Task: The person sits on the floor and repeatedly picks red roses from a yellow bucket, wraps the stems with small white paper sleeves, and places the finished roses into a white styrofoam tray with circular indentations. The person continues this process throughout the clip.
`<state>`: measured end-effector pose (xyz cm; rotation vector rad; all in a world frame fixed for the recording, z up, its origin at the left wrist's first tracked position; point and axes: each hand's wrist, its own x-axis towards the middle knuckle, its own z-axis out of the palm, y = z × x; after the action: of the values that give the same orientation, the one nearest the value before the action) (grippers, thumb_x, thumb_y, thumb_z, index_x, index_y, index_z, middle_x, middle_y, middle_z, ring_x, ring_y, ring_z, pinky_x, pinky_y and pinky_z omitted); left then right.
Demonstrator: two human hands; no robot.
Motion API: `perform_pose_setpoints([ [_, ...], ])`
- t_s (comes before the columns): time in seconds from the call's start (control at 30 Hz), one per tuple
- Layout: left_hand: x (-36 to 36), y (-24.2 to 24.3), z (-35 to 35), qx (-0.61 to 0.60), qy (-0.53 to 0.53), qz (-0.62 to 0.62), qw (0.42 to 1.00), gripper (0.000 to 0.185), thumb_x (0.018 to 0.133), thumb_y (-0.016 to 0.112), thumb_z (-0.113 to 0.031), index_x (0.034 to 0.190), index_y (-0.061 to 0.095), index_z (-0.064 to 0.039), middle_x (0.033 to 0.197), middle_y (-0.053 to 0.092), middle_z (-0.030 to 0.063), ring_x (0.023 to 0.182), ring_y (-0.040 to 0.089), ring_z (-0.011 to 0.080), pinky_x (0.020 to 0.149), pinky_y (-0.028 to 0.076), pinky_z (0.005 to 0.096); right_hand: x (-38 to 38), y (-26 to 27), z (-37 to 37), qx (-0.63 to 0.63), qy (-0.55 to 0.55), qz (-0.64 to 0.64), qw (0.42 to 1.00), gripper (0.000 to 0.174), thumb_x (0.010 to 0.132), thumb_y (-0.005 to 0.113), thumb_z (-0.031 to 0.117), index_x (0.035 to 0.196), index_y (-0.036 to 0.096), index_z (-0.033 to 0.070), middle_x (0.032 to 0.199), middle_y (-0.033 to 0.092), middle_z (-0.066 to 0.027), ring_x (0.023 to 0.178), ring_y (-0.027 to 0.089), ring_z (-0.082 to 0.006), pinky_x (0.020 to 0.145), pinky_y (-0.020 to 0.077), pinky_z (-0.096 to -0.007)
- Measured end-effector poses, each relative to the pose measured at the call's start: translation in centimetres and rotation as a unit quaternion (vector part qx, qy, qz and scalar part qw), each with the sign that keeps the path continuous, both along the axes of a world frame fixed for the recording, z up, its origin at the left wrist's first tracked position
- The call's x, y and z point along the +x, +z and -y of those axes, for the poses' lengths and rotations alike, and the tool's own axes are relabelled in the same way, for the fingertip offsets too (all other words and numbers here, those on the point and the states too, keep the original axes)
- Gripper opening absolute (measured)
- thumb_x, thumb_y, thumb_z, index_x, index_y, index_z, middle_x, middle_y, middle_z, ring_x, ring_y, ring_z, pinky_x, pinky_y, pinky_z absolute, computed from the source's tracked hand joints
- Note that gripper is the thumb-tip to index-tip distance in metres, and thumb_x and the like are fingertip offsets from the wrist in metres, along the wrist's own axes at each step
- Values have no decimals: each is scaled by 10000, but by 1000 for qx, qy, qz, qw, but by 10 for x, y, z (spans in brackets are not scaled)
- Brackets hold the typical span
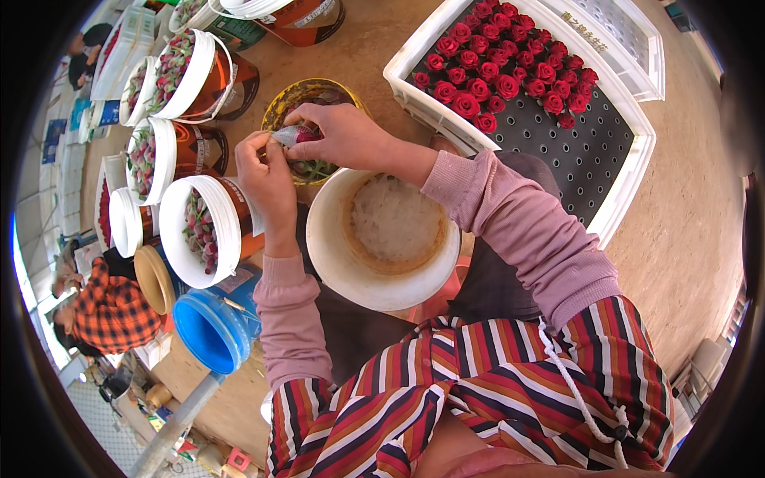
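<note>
Between both hands is a red rose bud in a pale mesh sleeve [291,135]. My right hand [343,134] grips the bud and its sleeve from the right, thumb and fingers around it. The fingertips of my left hand [266,170] pinch the sleeve's narrow end. Both hands are over a yellow-rimmed bucket [352,98], which holds green leaves and stems. Close below them, a white bucket [326,239] with a stained inside stands between the knees. At the right, many open red roses [478,89] stand in a black holed sheet [574,161] inside a white plastic crate [642,143].
White-rimmed buckets of sleeved rose buds [200,233] line the left side. A blue bucket [209,328] lies tilted beside them, near a grey metal pole [179,424]. A person in a checked shirt [116,313] is at the far left. Another white crate [648,60] adjoins the rose crate.
</note>
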<state>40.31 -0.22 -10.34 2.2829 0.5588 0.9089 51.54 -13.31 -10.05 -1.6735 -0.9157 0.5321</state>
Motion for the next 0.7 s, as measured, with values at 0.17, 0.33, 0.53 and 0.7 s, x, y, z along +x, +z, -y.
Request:
perform_pose_setpoints([
  [0.17, -4, 3, 0, -125, 4, -12, 992, 80, 976, 577, -60, 985, 556, 16, 814, 676, 129, 656, 687, 176, 616, 551, 293, 1, -1, 3, -9, -14, 71, 997, 446, 830, 727, 396, 1180, 686, 122, 1018, 732, -158, 927, 697, -359, 833, 542, -440],
  [0.33, -4, 7, 1, -173, 27, -23, 984, 102, 991, 554, -58, 1028, 564, 37, 867, 690, 131, 675, 706, 164, 607, 572, 262, 5, 0, 1, 26, -18, 22, 999, 386, 847, 698, 340, 1168, 705, 125, 992, 733, -158, 900, 703, -341, 809, 556, -414],
  [0.53, -3, 5, -4, -50, 27, 24, 998, 80, 947, 602, -53, 998, 581, 5, 785, 689, 113, 619, 697, 167, 576, 550, 296, 2, 6, 1, 2, -56, 4, 998, 383, 809, 710, 298, 1149, 718, 122, 926, 742, -135, 834, 713, -302, 768, 564, -387],
  [0.7, -1, 14, 0, -116, 23, 69, 991, 77, 963, 589, -58, 996, 575, 11, 763, 673, 89, 585, 670, 139, 551, 537, 276, 1, 11, -1, 42, -52, -16, 998, 384, 782, 734, 283, 1133, 723, 128, 931, 743, -116, 818, 716, -271, 776, 566, -356],
])
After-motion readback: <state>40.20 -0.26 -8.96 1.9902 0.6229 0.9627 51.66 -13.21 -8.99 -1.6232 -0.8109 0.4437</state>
